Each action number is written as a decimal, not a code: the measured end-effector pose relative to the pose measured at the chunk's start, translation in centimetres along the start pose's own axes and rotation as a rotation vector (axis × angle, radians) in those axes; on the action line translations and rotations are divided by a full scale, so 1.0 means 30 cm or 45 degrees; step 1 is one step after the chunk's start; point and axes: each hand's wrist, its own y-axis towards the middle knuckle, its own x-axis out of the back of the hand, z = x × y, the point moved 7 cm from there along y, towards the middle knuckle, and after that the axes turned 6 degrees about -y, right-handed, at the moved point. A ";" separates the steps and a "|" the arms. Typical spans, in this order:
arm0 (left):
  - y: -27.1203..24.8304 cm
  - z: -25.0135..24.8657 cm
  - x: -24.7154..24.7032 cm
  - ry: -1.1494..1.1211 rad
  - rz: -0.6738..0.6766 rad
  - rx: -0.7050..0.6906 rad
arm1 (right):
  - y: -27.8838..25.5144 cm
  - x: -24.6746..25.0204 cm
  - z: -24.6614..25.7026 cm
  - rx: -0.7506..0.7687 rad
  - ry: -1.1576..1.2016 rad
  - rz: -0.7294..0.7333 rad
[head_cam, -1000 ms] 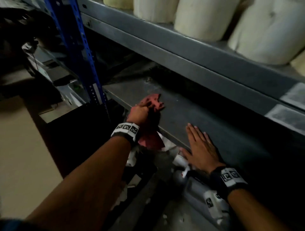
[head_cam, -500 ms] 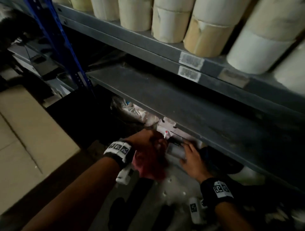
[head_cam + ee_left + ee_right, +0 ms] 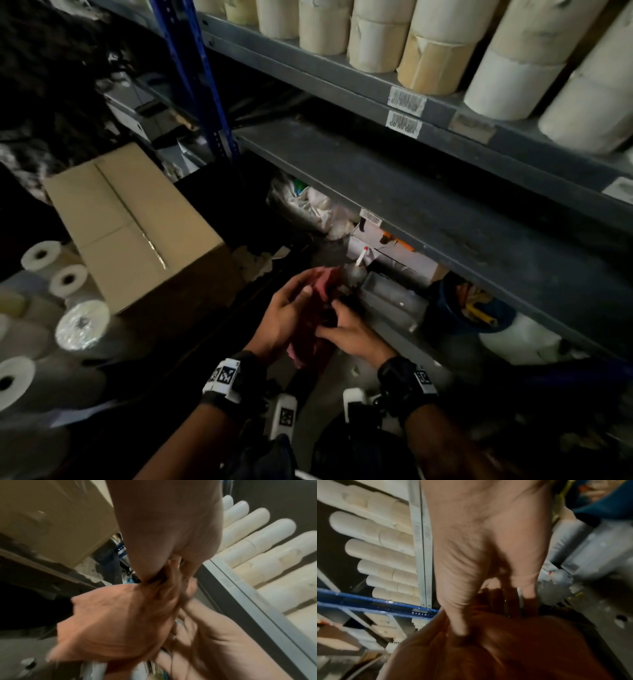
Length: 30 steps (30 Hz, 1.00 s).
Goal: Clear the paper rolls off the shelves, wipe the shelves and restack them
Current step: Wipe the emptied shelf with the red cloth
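The metal shelving (image 3: 445, 212) fills the right of the head view, and everything else is placed against it. Its upper shelf is packed with upright paper rolls (image 3: 510, 82), while the dark shelf below (image 3: 394, 192) lies bare along its whole visible length. Left of the shelving sits a closed cardboard box (image 3: 133, 226), and further left, beyond the box, more paper rolls (image 3: 80, 323) lie on the floor, probably the ones taken off the bare shelf. Under the bare shelf are crumpled plastic bags (image 3: 313, 209), small cartons (image 3: 383, 253) and a blue tub of oddments (image 3: 469, 308). In front of the shelving, below the bare shelf's edge, both hands meet on a red cloth (image 3: 318, 308). My reading is that the wiping step is in hand: the cloth is being bunched or refolded between passes, not pressed to the shelf. The next move would call for a clean face of the cloth, then either another sweep along the bare shelf or putting it down to restack the floor rolls; which, I cannot tell. The left hand (image 3: 286, 317) has its grip closed round the cloth, thumb and fingers pinching a gathered fold, as the left wrist view shows. The right hand (image 3: 352, 334) grips the same cloth from the other side, fingers curled into its folds.
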 end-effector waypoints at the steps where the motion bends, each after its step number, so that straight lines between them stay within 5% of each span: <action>1: -0.012 0.018 0.016 -0.078 -0.021 0.071 | -0.005 -0.012 0.009 0.026 0.016 -0.011; 4: -0.042 0.024 0.060 -0.019 0.129 0.120 | -0.059 -0.008 0.041 0.002 0.143 -0.074; 7: -0.066 -0.003 0.080 0.448 0.449 -0.002 | -0.124 0.017 0.071 -0.093 0.314 -0.108; 11: -0.068 -0.080 0.093 0.958 0.574 -0.195 | -0.179 0.032 0.144 -0.117 0.510 -0.024; 15: -0.066 -0.087 0.061 0.551 0.759 -0.001 | -0.201 0.043 0.189 -0.137 0.509 -0.019; 24: -0.022 -0.063 0.107 0.239 0.553 0.115 | -0.340 0.047 0.012 -0.448 0.423 -0.438; 27: -0.021 -0.076 0.080 0.230 0.590 0.120 | -0.369 -0.026 -0.023 -0.550 0.691 -0.367; 30: -0.031 -0.083 0.040 0.269 0.606 0.144 | -0.362 -0.062 0.026 -0.406 1.072 -0.279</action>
